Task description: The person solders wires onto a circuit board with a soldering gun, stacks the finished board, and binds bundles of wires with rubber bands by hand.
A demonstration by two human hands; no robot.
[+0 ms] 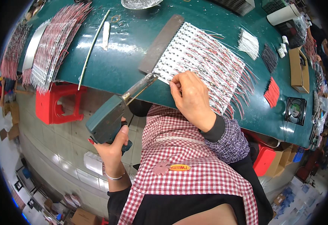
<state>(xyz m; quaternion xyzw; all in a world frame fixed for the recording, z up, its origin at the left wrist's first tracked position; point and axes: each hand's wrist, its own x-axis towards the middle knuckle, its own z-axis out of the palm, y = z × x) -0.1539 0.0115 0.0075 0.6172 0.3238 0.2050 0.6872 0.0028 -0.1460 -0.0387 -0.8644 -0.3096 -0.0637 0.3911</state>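
My left hand (113, 150) is wrapped round the handle of a dark green soldering gun (107, 117). The gun's tip reaches the near left corner of a white panel (179, 39) made of rows of small boards with black parts. Many red, black and white wires (218, 63) lie across the panel and hang past its right side. Over the panel's near edge, just right of the tip, my right hand (192, 99) is closed in a pinch; what sits between its fingertips is too small to make out. A flat brown bar (162, 43) borders the panel's left side.
On the green table (130, 63) lie bundles of white (248, 44), black (270, 58) and red wires (272, 93). A small fan (296, 111) and a cardboard box (298, 71) stand at right. Finished-looking wired strips (59, 45) overhang the left edge, above a red stool (55, 105).
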